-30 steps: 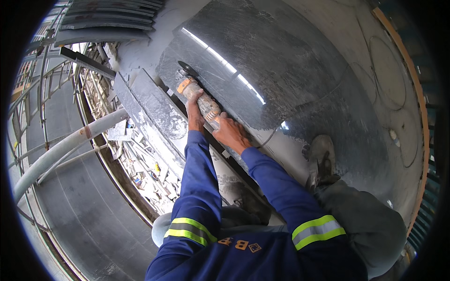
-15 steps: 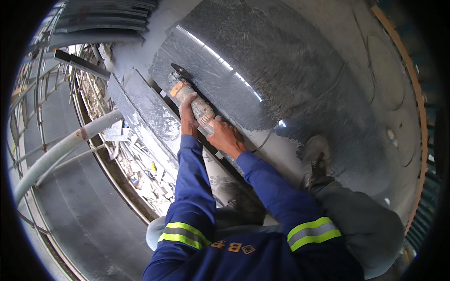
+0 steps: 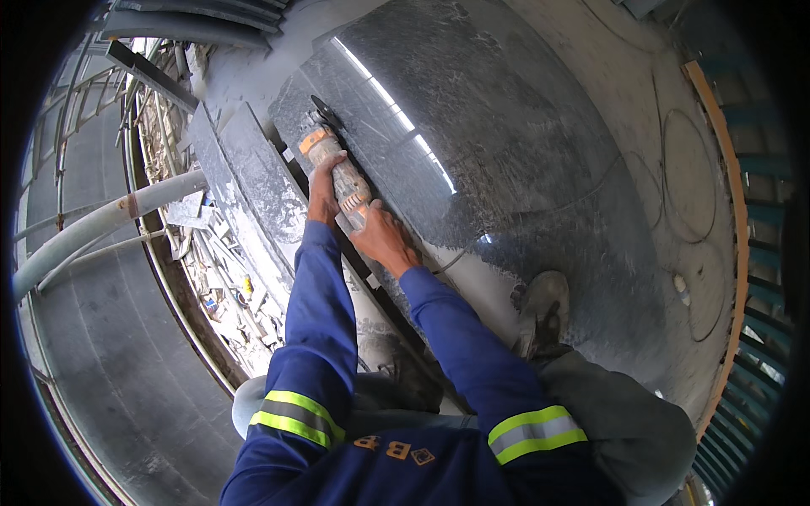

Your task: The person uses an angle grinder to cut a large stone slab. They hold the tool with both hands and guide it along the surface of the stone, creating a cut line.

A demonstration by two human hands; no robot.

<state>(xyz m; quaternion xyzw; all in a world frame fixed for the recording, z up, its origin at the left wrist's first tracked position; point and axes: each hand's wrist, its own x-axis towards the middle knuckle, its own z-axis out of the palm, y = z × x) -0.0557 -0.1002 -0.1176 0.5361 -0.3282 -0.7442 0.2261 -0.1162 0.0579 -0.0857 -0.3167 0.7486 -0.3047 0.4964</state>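
Both hands are closed around a dusty orange-and-grey angle grinder (image 3: 344, 179). My left hand (image 3: 323, 187) wraps its body just behind the orange gear head. At the rear handle, my right hand (image 3: 384, 238) grips the tool from the right. The dark cutting disc (image 3: 326, 111) stands tilted at the far end, close to the left edge of a large polished dark stone slab (image 3: 506, 110). Whether the disc touches the slab, I cannot tell. A power cord (image 3: 460, 255) leads off to the right from behind my right hand.
Whitish stone pieces (image 3: 245, 181) lie left of the slab, beside a heap of broken offcuts (image 3: 224, 287). A grey metal pipe (image 3: 110, 221) crosses at the left. My shoe (image 3: 544, 308) rests at the slab's near side. Cable loops (image 3: 688, 207) lie on the dusty floor at right.
The whole view has shifted a little, so the grinder and my arms appear slightly further left. Both hands keep their hold on the grinder.
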